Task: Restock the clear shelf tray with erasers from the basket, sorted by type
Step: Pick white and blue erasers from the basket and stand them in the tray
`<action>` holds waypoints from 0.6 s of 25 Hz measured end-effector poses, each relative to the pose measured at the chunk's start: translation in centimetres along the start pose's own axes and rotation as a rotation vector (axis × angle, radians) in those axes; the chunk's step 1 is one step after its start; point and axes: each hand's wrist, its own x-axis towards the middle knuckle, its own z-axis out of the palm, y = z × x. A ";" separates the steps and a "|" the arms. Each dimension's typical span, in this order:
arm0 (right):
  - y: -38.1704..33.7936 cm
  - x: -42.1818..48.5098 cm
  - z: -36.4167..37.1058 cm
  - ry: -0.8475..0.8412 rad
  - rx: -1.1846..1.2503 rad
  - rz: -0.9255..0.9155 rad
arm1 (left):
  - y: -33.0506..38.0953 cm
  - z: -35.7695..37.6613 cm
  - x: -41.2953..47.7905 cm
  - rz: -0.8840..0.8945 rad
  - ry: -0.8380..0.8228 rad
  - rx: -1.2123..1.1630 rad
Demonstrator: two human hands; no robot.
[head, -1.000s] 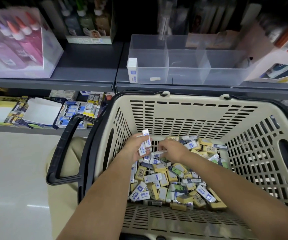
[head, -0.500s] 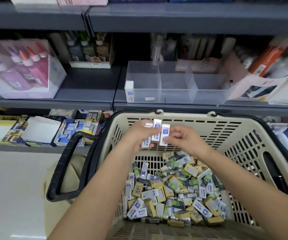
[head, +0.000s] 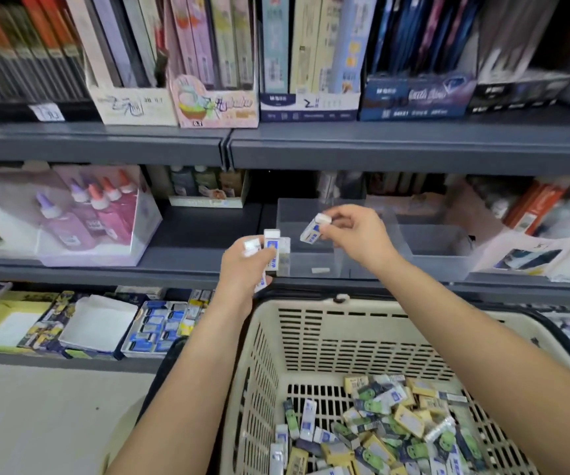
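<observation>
Beige slotted plastic basket (head: 311, 306) sat nearest, with mixed loose erasers (head: 379, 423) piled in its bottom. Past its far rim, the left hand (head: 242, 265) curled round a small bunch of white-and-blue sleeved erasers (head: 271, 248). The right hand (head: 358, 238) pinched one white-and-blue eraser (head: 314, 229) between thumb and fingertips, in front of the clear divided plastic tray (head: 430, 245) on the grey metal shelf (head: 187, 234). Risk: the bunch looked loosely stacked, so one could slip to the floor. A careless release could hit the wrong compartment, mixing types.

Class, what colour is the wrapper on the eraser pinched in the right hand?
Blue and white on the eraser, seen in the head view.
</observation>
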 end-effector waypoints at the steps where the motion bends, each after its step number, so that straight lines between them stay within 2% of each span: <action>1: -0.2 1.2 0.5 0.011 -0.055 -0.001 | -0.1 -0.3 0.6 -0.002 0.040 -0.018; 5: -0.3 3.6 3.0 -0.044 -0.266 -0.020 | -1.0 -0.5 2.2 -0.050 0.067 -0.044; 9: -0.2 4.6 4.7 -0.245 -0.295 0.048 | -1.8 -0.4 3.2 -0.064 0.053 -0.045; 11: 0.0 4.5 5.0 -0.354 -0.404 0.024 | -2.1 -0.4 3.4 -0.069 0.047 -0.063; 15: 0.1 4.2 4.9 -0.411 -0.475 0.039 | -1.9 -0.5 3.3 -0.075 0.040 -0.062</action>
